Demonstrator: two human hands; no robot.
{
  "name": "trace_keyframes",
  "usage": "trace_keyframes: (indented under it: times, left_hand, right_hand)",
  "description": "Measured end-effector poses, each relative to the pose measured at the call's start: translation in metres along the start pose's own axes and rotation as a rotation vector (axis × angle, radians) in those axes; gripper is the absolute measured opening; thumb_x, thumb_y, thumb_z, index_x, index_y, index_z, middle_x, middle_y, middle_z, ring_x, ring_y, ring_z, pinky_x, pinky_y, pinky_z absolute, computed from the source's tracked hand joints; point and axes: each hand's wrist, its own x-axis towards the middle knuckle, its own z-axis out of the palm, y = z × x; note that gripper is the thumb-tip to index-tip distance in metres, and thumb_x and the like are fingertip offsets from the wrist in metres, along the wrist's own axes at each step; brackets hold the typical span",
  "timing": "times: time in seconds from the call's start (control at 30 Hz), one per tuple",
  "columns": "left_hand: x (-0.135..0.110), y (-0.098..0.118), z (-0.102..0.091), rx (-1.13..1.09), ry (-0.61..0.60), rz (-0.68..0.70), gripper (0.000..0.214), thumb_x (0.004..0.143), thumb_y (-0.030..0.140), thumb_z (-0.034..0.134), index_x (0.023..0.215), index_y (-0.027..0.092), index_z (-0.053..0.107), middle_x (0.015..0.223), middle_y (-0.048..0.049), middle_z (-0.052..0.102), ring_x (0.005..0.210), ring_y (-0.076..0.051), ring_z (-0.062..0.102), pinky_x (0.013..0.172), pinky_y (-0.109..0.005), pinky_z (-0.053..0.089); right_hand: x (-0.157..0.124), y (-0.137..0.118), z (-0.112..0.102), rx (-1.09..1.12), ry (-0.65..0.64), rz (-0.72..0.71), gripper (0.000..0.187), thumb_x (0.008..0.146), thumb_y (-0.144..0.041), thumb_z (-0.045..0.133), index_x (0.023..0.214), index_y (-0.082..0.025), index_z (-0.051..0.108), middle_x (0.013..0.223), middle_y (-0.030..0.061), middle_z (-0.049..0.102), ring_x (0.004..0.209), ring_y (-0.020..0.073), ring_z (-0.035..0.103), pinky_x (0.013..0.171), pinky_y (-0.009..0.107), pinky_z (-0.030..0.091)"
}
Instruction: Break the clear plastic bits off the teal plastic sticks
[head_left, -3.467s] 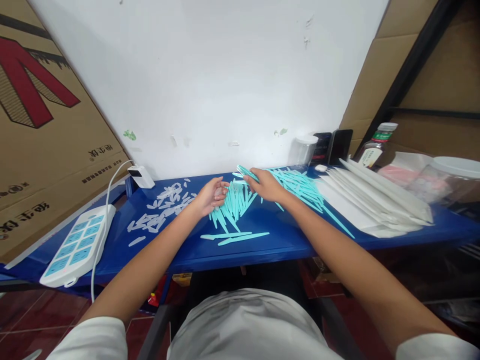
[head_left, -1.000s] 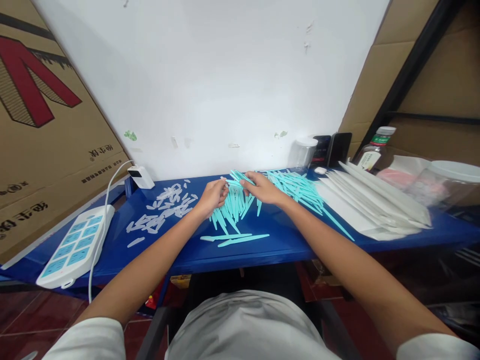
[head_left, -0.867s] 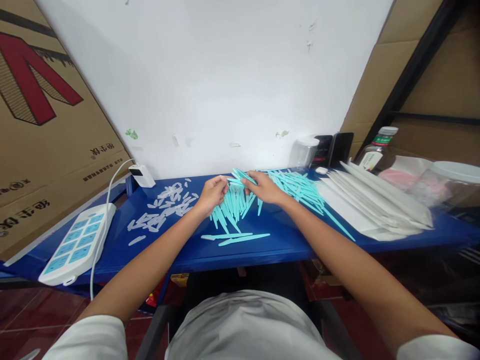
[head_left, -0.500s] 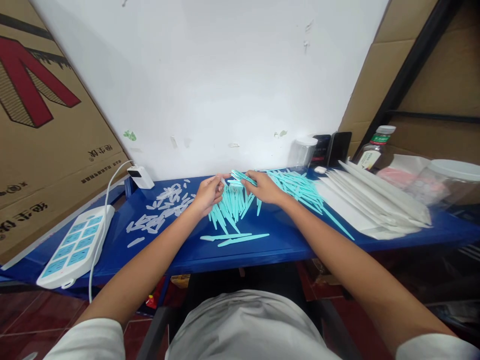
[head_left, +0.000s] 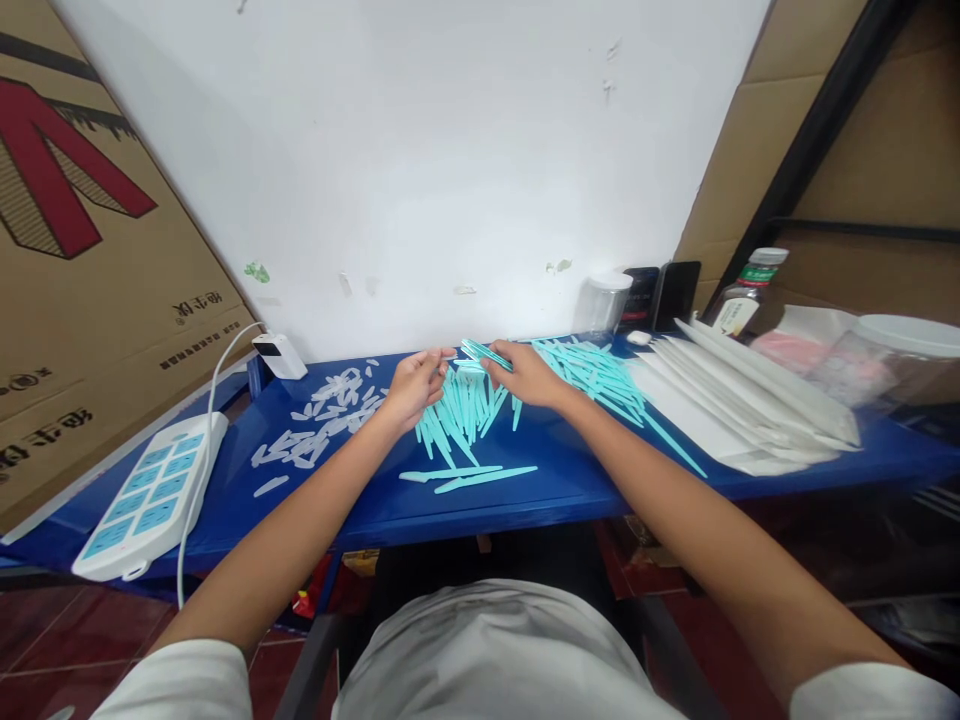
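Note:
My right hand (head_left: 529, 375) is wrapped round a small bundle of slim turquoise eyebrow razors (head_left: 484, 353), their ends pointing left. Close to those ends is my left hand (head_left: 418, 385), its thumb and fingers pinched together; whatever they hold is too small to make out. Below and between both hands lies a pile of loose turquoise razors (head_left: 459, 415). Two more razors (head_left: 486, 479) rest apart from it near the table's front edge. To the left, small translucent blade covers (head_left: 326, 410) are scattered on the blue table (head_left: 315, 500).
Another razor heap (head_left: 600, 378) lies right of my right hand, beside stacked white packets (head_left: 750, 400). A lidded clear jar (head_left: 606, 305), phones (head_left: 675, 295) and a bottle (head_left: 746, 295) stand behind. At left are a power strip (head_left: 154, 495) and a white plugged-in device (head_left: 280, 355).
My left hand's fingers have shifted slightly near the bundle's ends. My right hand keeps its hold on the razors, and the piles look the same. The view has moved a little.

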Motion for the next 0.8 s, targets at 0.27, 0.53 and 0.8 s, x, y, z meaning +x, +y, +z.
trace_keyframes:
  times: [0.27,0.53,0.8]
  left_hand:
    - [0.003,-0.006,-0.002,0.264,0.015,0.197,0.030,0.090,0.040,0.074,0.108,0.017,0.070,0.063,0.0044,0.053,0.047,-0.007,0.037,0.046,-0.019,0.027]
    - [0.005,-0.006,-0.009,0.369,0.010,0.280,0.024,0.092,0.040,0.071,0.093,0.017,0.066,0.065,0.0015,0.059,0.060,-0.011,0.047,0.057,-0.020,0.034]
    - [0.001,-0.012,-0.004,0.444,-0.146,0.248,0.035,0.094,0.052,0.065,0.096,0.018,0.058,0.062,0.0041,0.055,0.054,-0.010,0.043,0.056,-0.021,0.032]
  right_hand:
    - [0.001,0.003,-0.001,-0.004,-0.005,0.002,0.029,0.100,-0.041,0.051,0.079,-0.021,0.055,0.067,-0.0005,0.067,0.062,0.0161,0.056,0.066,0.029,0.038]
    - [0.001,0.005,-0.002,-0.025,-0.005,0.003,0.028,0.100,-0.040,0.051,0.080,-0.021,0.055,0.068,-0.0002,0.069,0.064,0.0168,0.058,0.066,0.030,0.038]
    - [-0.003,-0.001,0.000,-0.003,-0.057,-0.040,0.024,0.101,-0.035,0.052,0.082,-0.020,0.055,0.068,-0.0012,0.068,0.061,0.0150,0.056,0.065,0.028,0.037]
